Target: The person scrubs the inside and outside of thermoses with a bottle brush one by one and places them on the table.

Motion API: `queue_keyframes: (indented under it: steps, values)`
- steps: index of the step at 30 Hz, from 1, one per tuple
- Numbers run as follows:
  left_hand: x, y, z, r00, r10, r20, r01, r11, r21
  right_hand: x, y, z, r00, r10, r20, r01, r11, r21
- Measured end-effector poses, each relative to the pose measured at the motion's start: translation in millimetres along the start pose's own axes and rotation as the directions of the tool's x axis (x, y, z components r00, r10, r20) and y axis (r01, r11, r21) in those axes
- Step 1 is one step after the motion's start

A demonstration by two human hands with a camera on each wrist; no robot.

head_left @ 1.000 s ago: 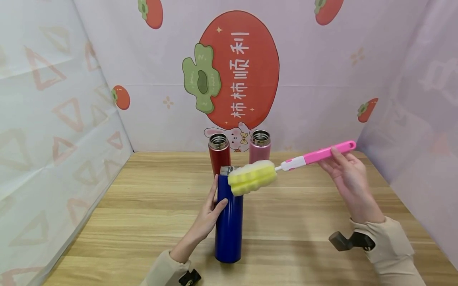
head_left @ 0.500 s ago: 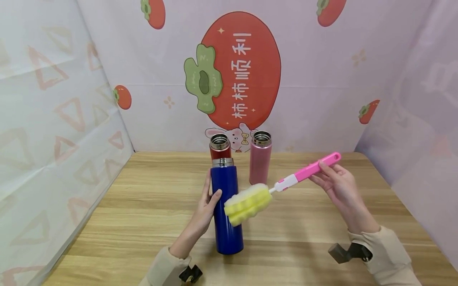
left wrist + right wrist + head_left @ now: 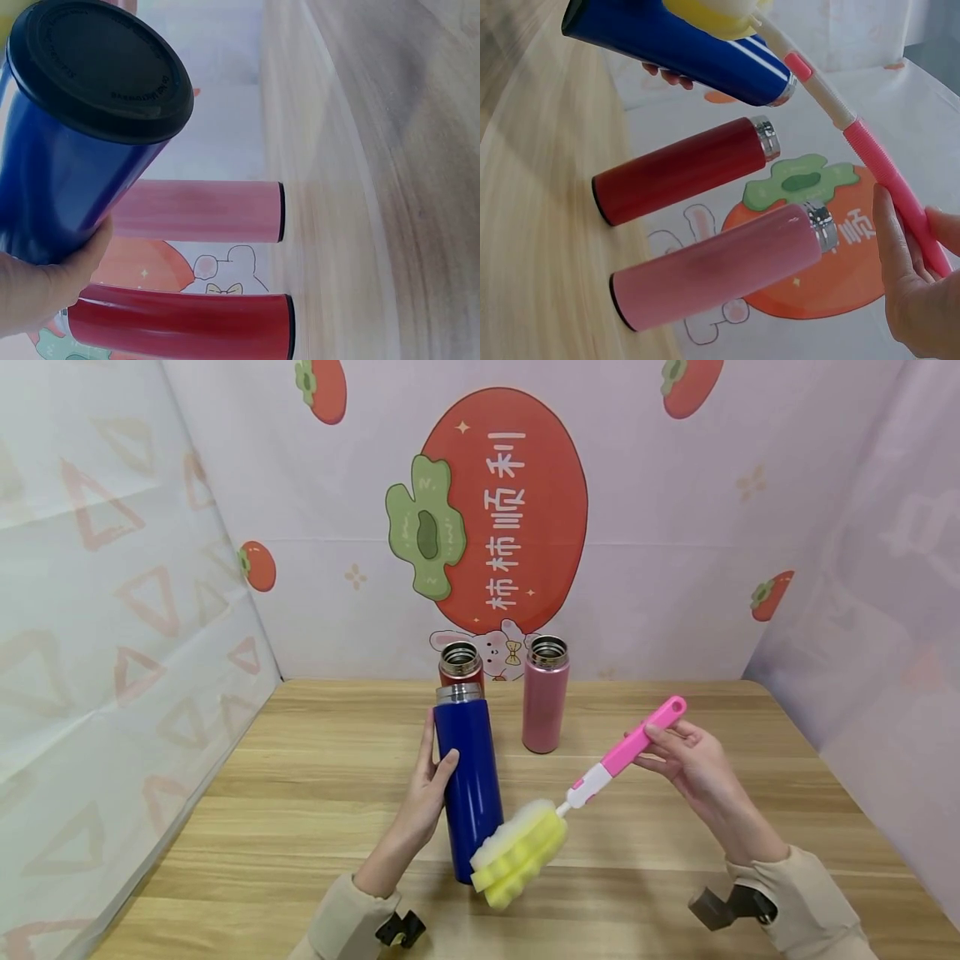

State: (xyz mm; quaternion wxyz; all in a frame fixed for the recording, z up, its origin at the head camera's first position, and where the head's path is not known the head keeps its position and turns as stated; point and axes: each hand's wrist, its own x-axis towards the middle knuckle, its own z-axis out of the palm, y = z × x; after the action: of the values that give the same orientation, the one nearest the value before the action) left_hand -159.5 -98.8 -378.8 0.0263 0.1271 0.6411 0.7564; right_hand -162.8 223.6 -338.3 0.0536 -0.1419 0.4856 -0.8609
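My left hand (image 3: 429,777) grips a tall blue bottle (image 3: 468,785) around its middle and holds it slightly tilted, its steel mouth open at the top. The left wrist view shows the blue bottle (image 3: 67,180) with its black base (image 3: 101,67) off the table. My right hand (image 3: 671,750) pinches the pink handle (image 3: 637,742) of a bottle brush. Its yellow sponge head (image 3: 519,853) hangs low, beside the bottle's lower right side. In the right wrist view the brush handle (image 3: 889,169) runs up from my fingers (image 3: 919,300) to the sponge (image 3: 712,15).
A red bottle (image 3: 460,664) and a pink bottle (image 3: 545,702) stand open at the back of the wooden table (image 3: 300,827), near the printed backdrop. Paper walls close in the left, right and rear sides. Bare tabletop lies left and right of my hands.
The sponge head has swung down from the blue bottle's mouth to beside its lower part. My right hand moved left and down. The blue bottle rose slightly.
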Motion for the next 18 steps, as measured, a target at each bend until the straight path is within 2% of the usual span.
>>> queue_keyframes:
  steps: [3, 7, 12, 18]
  values:
    - [-1.0, -1.1, 0.0, 1.000, -0.004, 0.009, 0.004, 1.000, -0.010, 1.3, 0.0, 1.4, 1.000, -0.012, -0.008, 0.012, 1.000, 0.010]
    - [-3.2, -4.2, 0.8, 1.000, -0.003, 0.018, 0.003, 1.000, -0.021, 6.1, -5.3, 2.4, 0.996, -0.011, -0.087, 0.018, 0.997, 0.079]
    - [-5.9, -6.6, 2.0, 0.999, 0.007, 0.036, -0.006, 1.000, -0.019, 16.5, -15.3, 2.3, 0.983, -0.033, -0.178, 0.064, 0.983, 0.169]
    - [-9.6, -7.4, 2.1, 0.997, -0.029, 0.072, 0.029, 1.000, -0.006, 27.4, -24.1, 3.2, 0.964, -0.069, -0.256, 0.127, 0.968, 0.217]
